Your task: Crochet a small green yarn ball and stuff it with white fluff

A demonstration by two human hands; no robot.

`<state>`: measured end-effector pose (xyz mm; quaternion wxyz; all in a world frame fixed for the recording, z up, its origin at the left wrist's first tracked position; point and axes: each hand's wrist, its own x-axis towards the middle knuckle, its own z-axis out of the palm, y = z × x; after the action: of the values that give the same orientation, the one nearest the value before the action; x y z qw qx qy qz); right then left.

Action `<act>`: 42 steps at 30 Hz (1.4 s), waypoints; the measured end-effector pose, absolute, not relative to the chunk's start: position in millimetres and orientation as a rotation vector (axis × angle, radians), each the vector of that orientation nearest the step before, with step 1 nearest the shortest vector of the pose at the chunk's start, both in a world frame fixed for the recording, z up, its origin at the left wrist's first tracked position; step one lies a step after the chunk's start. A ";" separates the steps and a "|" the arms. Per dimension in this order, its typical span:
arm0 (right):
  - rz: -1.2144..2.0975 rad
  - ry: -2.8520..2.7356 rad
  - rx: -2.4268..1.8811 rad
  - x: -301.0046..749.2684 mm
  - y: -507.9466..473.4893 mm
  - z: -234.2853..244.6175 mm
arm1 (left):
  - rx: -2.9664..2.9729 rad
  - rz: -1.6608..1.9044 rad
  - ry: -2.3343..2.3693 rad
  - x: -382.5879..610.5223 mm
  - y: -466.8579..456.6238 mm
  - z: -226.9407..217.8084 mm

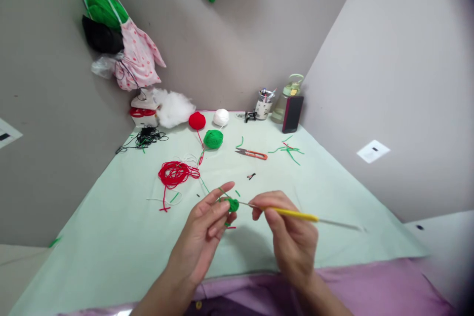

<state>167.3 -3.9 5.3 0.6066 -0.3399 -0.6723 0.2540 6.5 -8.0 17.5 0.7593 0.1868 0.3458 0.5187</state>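
My left hand (207,227) pinches a small piece of green crochet (232,204) between thumb and fingers. A strand of green yarn (205,185) runs over its raised index finger toward the green yarn ball (213,139) on the table. In my right hand (289,227) is a crochet hook with a yellow handle (296,214), closed in the fingers. The hook's thin metal tip reaches left to the green crochet; whether it sits inside a stitch I cannot tell. Its other metal end points right.
Beyond my hands lie orange thread snips (255,153), green yarn scraps (291,149) and a red yarn coil (174,174). Red (197,120) and white (221,117) yarn balls, white stuffing (176,108), black yarn (148,138), a pen cup (263,107), a bottle (279,108) and a phone (293,114) stand farther back.
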 end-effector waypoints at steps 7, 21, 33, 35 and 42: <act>0.689 -1.551 -0.788 161.8 -0.5 7.7 | 0.635 1.230 0.942 15.0 -11.7 19.0; 0.912 -1.408 -0.759 165.1 2.6 10.7 | 0.639 1.216 0.883 11.1 -8.8 15.0; 1.139 -1.222 -0.765 170.6 5.0 4.8 | 0.699 1.213 0.959 8.6 -10.0 18.1; 1.033 -1.298 -0.807 170.7 1.4 8.5 | 0.712 1.232 0.968 8.0 -10.7 16.9; 0.376 -1.841 -0.727 171.2 -6.2 5.1 | 0.801 1.305 1.027 9.6 -13.2 7.6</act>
<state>171.2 -6.2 5.1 0.5342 -0.3052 -0.7724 0.1579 9.6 -13.2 7.6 0.6044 0.3461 0.4438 0.5639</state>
